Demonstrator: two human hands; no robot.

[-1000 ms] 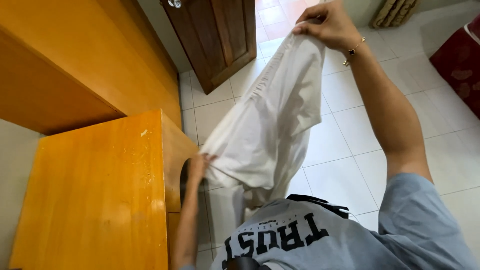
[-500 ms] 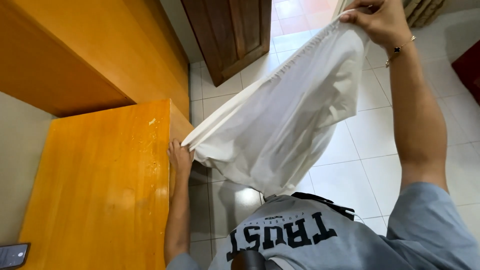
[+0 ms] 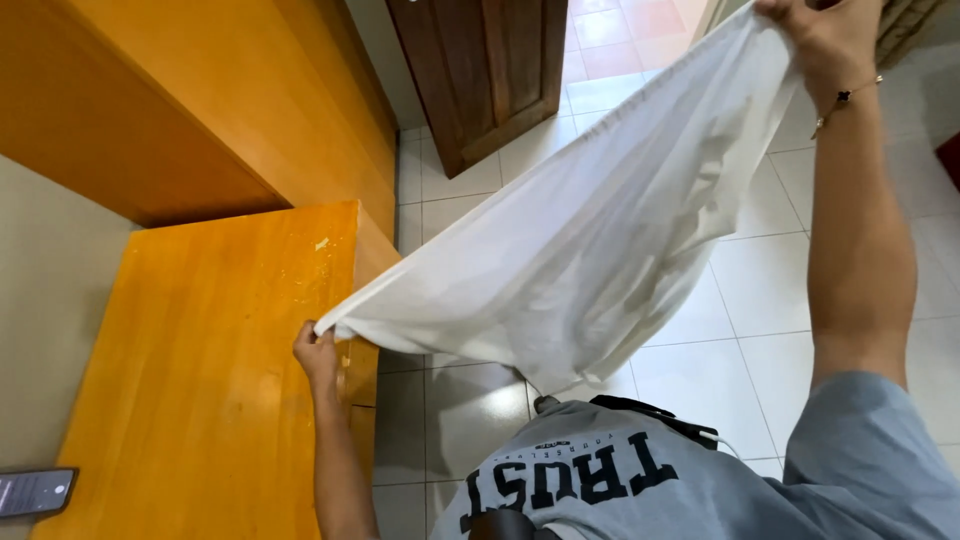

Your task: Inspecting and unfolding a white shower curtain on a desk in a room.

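The floor [image 3: 760,300] is lying pale and tiled across the right half of the view, running up to a dark wooden door [image 3: 490,70] at the top centre. The bench [image 3: 190,400], orange wood with a scuffed pale patch near its far corner, is filling the lower left. A second orange panel [image 3: 180,100] is slanting above it along the upper left, with a beige wall [image 3: 45,330] showing between them at the left edge.

You are holding the cloth [image 3: 590,250], a large white sheet of thin fabric, stretched in the air between your two hands. It is spanning diagonally from the bench's right edge up to the top right, over the floor, with its loose middle sagging down toward your chest. It is not resting on the bench.

Your right hand [image 3: 825,35] is raised high at the top of the view, fingers closed on the cloth's upper corner; a thin bracelet [image 3: 845,100] is sitting on that wrist. Your left hand [image 3: 318,355] is low, at the bench's right edge, pinching the cloth's lower corner in a closed grip.

Your grey shirt [image 3: 640,490] with dark lettering is showing at the bottom. A phone [image 3: 35,492] is lying at the bench's near left corner, well apart from both hands.
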